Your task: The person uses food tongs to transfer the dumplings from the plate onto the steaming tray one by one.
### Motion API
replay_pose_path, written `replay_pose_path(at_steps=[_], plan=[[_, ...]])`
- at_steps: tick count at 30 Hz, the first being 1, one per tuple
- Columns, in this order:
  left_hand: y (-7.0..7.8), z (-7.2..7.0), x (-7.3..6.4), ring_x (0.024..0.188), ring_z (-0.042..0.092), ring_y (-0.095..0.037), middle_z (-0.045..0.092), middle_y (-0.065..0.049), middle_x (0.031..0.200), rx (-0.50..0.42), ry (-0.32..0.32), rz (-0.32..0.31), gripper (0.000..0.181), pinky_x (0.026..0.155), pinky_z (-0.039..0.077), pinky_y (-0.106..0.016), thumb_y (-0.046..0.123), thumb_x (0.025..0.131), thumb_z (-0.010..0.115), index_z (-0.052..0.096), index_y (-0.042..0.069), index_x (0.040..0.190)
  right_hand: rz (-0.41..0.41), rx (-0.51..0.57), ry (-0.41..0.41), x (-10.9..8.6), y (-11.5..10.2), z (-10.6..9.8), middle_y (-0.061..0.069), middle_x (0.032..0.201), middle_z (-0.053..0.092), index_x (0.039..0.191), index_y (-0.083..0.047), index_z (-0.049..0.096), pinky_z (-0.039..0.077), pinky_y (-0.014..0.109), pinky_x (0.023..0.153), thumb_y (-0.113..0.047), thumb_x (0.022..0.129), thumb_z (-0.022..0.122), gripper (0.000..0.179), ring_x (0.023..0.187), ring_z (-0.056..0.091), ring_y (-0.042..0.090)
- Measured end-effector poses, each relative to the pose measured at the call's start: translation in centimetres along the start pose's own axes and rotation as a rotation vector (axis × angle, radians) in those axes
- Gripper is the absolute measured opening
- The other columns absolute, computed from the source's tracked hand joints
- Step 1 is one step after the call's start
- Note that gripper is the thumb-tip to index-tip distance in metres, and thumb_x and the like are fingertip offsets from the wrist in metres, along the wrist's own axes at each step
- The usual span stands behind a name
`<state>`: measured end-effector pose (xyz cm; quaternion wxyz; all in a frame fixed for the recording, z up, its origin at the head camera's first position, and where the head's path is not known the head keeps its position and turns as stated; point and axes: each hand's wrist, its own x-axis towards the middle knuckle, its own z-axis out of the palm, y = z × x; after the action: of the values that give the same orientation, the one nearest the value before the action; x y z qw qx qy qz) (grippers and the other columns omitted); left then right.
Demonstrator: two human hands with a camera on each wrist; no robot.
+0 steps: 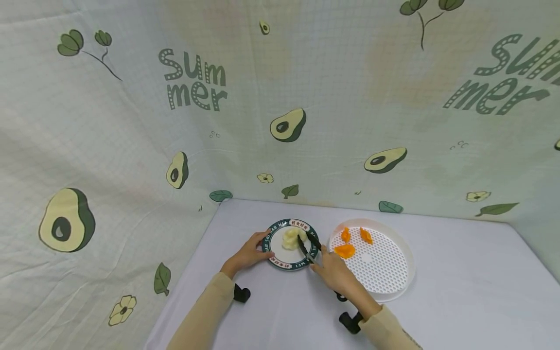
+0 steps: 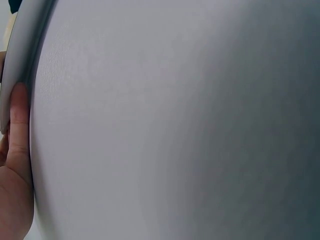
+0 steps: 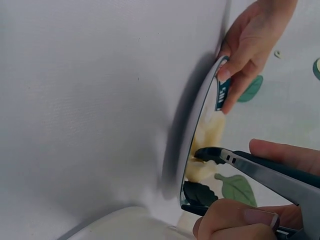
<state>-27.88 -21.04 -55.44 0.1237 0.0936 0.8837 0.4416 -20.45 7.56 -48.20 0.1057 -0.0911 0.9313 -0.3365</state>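
Observation:
A round plate [image 1: 280, 263] with a dark green patterned rim bears a lump of pale yellow pieces [image 1: 289, 239]. My left hand [image 1: 248, 253] holds the plate by its left edge, thumb over the rim, as the right wrist view shows. Seen from the left wrist, a finger [image 2: 20, 120] lies along the plate's outer side. A pair of tongs [image 3: 272, 175] with metal arms and black tips is gripped in my right hand [image 1: 338, 276]. Its tips are spread at the pale pieces; one overlaps them, the other is near the plate's right rim.
Right of the plate stands a round white tray [image 1: 409, 265] with a perforated base. Several orange pieces [image 1: 344, 251] lie at its upper left, near my right hand. Behind the white table [image 1: 459, 282] hangs a cloth [image 1: 332, 87] printed with avocados.

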Motion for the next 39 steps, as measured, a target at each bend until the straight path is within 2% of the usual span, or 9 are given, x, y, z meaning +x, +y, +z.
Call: replay_pose_path(at_steps=[6, 9, 12, 15, 22, 29, 33, 36, 39], plan=[[0.3, 0.0, -0.1, 0.129, 0.044, -0.030, 0.037, -0.015, 0.153, 0.009, 0.001, 0.002, 0.084, 0.112, 0.033, -0.051, 0.031, 0.088, 0.078, 0.033, 0.015, 0.157, -0.013, 0.015, 0.008, -0.3, 0.1, -0.1, 0.022, 0.092, 0.061, 0.144, 0.019, 0.033, 0.043, 0.028, 0.045, -0.022, 0.098, 0.064, 0.069, 0.055, 0.048, 0.017], [0.3, 0.0, -0.1, 0.130, 0.044, -0.031, 0.037, -0.015, 0.153, 0.019, -0.002, 0.001, 0.084, 0.112, 0.033, -0.051, 0.031, 0.088, 0.078, 0.033, 0.015, 0.157, -0.020, 0.020, 0.013, -0.4, 0.1, -0.2, 0.032, 0.109, 0.061, 0.144, 0.019, 0.033, 0.044, 0.029, 0.046, -0.022, 0.098, 0.064, 0.069, 0.058, 0.049, 0.018], [0.2, 0.0, -0.1, 0.131, 0.043, -0.031, 0.037, -0.014, 0.153, 0.021, -0.001, 0.000, 0.085, 0.113, 0.032, -0.050, 0.031, 0.087, 0.079, 0.033, 0.016, 0.157, -0.026, 0.014, 0.015, -0.7, 0.0, -0.4, 0.039, 0.127, 0.054, 0.144, 0.018, 0.034, 0.046, 0.029, 0.049, -0.022, 0.098, 0.064, 0.069, 0.065, 0.052, 0.020], [0.1, 0.0, 0.0, 0.133, 0.042, -0.030, 0.037, -0.013, 0.153, 0.022, -0.001, -0.004, 0.084, 0.114, 0.032, -0.049, 0.032, 0.088, 0.078, 0.033, 0.017, 0.157, -0.028, 0.006, 0.015, -0.9, -0.2, -0.8, 0.039, 0.132, 0.050, 0.144, 0.018, 0.034, 0.047, 0.030, 0.052, -0.024, 0.098, 0.065, 0.069, 0.072, 0.054, 0.023], [0.2, 0.0, -0.1, 0.130, 0.043, -0.031, 0.037, -0.016, 0.152, 0.029, -0.003, 0.012, 0.084, 0.112, 0.033, -0.051, 0.031, 0.088, 0.079, 0.033, 0.014, 0.157, -0.015, 0.007, 0.005, -1.3, -0.4, -1.5, 0.037, 0.129, 0.054, 0.146, 0.015, 0.035, 0.047, 0.030, 0.052, -0.026, 0.098, 0.066, 0.070, 0.069, 0.053, 0.023], [0.4, 0.1, -0.2, 0.130, 0.044, -0.030, 0.038, -0.013, 0.152, 0.026, 0.003, -0.011, 0.084, 0.112, 0.033, -0.050, 0.032, 0.087, 0.079, 0.033, 0.017, 0.157, -0.035, 0.007, 0.013, -1.8, -0.5, -2.5, 0.037, 0.137, 0.048, 0.144, 0.015, 0.037, 0.051, 0.031, 0.055, -0.027, 0.097, 0.067, 0.070, 0.080, 0.057, 0.025], [0.4, 0.1, -0.2, 0.134, 0.041, -0.031, 0.037, -0.013, 0.153, 0.022, 0.007, -0.014, 0.084, 0.114, 0.031, -0.051, 0.032, 0.088, 0.078, 0.033, 0.018, 0.157, -0.035, 0.036, 0.018, -2.2, -0.6, -3.2, 0.033, 0.130, 0.056, 0.145, 0.014, 0.038, 0.047, 0.029, 0.049, -0.027, 0.096, 0.068, 0.070, 0.067, 0.054, 0.021], [0.4, 0.0, -0.2, 0.134, 0.041, -0.031, 0.037, -0.013, 0.153, 0.021, 0.006, -0.011, 0.084, 0.114, 0.031, -0.051, 0.032, 0.088, 0.078, 0.033, 0.018, 0.157, -0.049, 0.042, 0.025, -2.6, -0.4, -3.8, 0.031, 0.126, 0.059, 0.145, 0.014, 0.038, 0.045, 0.029, 0.050, -0.028, 0.096, 0.068, 0.072, 0.065, 0.051, 0.020], [0.3, 0.0, -0.2, 0.133, 0.042, -0.031, 0.037, -0.014, 0.153, 0.020, 0.007, -0.008, 0.084, 0.114, 0.032, -0.051, 0.032, 0.088, 0.078, 0.033, 0.017, 0.157, -0.082, 0.029, 0.039, -3.0, -0.1, -4.5, 0.032, 0.125, 0.059, 0.144, 0.015, 0.038, 0.051, 0.034, 0.056, -0.029, 0.096, 0.068, 0.072, 0.075, 0.056, 0.023]])
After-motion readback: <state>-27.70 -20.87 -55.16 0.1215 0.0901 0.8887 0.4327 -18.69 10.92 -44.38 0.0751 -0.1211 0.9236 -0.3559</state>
